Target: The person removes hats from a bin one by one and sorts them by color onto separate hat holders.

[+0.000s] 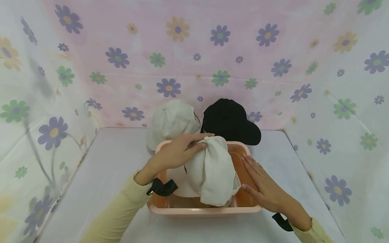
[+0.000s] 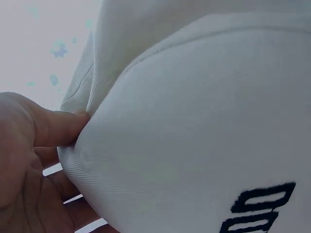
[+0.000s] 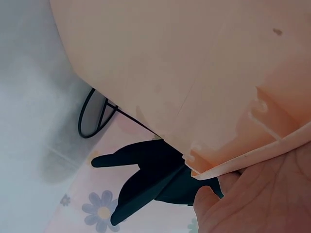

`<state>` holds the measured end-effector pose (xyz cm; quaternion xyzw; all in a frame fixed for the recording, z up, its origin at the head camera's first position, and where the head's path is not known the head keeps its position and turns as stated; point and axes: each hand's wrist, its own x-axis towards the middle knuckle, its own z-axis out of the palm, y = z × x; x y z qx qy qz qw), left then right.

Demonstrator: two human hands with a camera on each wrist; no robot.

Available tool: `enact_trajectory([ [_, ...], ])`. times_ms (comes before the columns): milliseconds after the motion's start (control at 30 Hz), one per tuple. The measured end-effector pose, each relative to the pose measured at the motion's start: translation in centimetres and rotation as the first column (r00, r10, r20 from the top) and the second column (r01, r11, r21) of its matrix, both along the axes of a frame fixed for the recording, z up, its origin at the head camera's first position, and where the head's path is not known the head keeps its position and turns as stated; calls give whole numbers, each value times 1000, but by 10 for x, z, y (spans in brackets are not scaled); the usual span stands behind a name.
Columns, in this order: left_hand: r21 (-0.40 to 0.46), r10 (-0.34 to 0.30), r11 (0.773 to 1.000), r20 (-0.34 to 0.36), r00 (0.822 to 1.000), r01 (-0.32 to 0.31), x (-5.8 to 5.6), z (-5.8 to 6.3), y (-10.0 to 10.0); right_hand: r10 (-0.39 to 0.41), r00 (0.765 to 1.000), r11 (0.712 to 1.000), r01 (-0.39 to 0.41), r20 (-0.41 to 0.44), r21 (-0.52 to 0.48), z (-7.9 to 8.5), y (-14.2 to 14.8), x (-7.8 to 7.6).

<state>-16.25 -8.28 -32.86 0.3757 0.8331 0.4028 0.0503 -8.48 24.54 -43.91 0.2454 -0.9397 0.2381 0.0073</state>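
A white cap (image 1: pixel 217 172) with a folded, slumped crown is inside a peach plastic basin (image 1: pixel 203 211), its brim pointing to the lower left. My left hand (image 1: pixel 177 152) pinches the crown's fabric near the top button. In the left wrist view the thumb (image 2: pixel 63 127) lies on the near side of the cloth, with the other fingers behind it. Dark embroidery (image 2: pixel 262 199) shows on the cap's front. At the basin's right side, my right hand (image 1: pixel 264 185) rests on the rim with its fingers extended. The right wrist view shows its palm (image 3: pixel 272 194) against the basin's edge.
Behind the basin sit an off-white cap (image 1: pixel 173 118) on the left and a black cap (image 1: pixel 229 119) on the right. A thin black loop (image 3: pixel 81 121) shows beyond the basin in the right wrist view. Flower-patterned cloth (image 1: pixel 194 64) walls the white table (image 1: pixel 112 158) at the back and sides.
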Motion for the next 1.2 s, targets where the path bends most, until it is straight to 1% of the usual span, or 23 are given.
enact_trajectory([
  [100, 31, 13, 999, -16, 1000, -13, 0, 13, -6, 7, 1000, 1000, -7, -16, -6, -1, 1, 0],
  [233, 98, 17, 995, -33, 999, -14, 0, 29, -14, 12, 999, 1000, -12, -34, -16, -1, 2, 1],
  [367, 130, 44, 991, -52, 998, -36, -1, 45, -23, 8, 999, 1000, -9, -33, -22, -1, 2, 2],
  [500, 147, 95, 986, -110, 989, -79, -4, 58, -31, 17, 999, 999, -18, -35, -30, -2, 1, 1],
  [567, 154, 128, 982, -144, 981, -105, -6, 64, -35, 25, 999, 999, -26, -39, -30, -1, 1, 1],
  [700, 159, 197, 972, -171, 965, -170, -13, 73, -44, 26, 999, 999, -27, -36, -26, -1, 1, 0],
  [800, 161, 246, 963, -184, 952, -218, -19, 76, -49, 15, 1000, 1000, -16, -20, -27, -1, 1, 0],
  [967, 155, 284, 955, -225, 932, -253, -27, 75, -54, 9, 1000, 999, -9, -5, -33, -1, 0, 0],
  [1067, 147, 299, 951, -224, 928, -271, -35, 71, -57, 6, 1000, 999, -6, 1, -33, -2, 1, 0],
  [1200, 160, 319, 944, -237, 918, -287, -50, 67, -62, 1, 1000, 1000, -1, 10, -29, -2, 1, 0],
])
